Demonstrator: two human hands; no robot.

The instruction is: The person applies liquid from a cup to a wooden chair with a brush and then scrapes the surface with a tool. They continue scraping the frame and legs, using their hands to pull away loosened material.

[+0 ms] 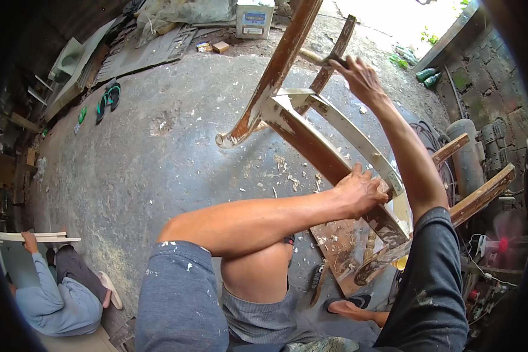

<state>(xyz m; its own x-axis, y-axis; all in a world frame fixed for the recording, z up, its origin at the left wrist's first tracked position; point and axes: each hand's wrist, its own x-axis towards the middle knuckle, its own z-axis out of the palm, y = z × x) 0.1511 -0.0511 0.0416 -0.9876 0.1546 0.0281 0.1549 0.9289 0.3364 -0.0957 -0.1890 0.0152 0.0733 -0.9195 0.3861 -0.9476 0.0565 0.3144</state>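
Observation:
A wooden chair frame, its brown finish patchy and worn to pale wood, lies tilted in front of me with its legs pointing various ways. My left hand is closed around its lower rail. Farther off, my right hand grips a slim hand tool with a pale, stick-like end and a dark part under my fingers, right at an upright leg of the frame. The tool's exact kind is hidden by the hand. My bare knee is below my left forearm.
Light shavings lie on the grey concrete floor and a brown board. At lower left, another person holds pale wood strips. Slippers, a square tin, a tank and a spinning fan stand around.

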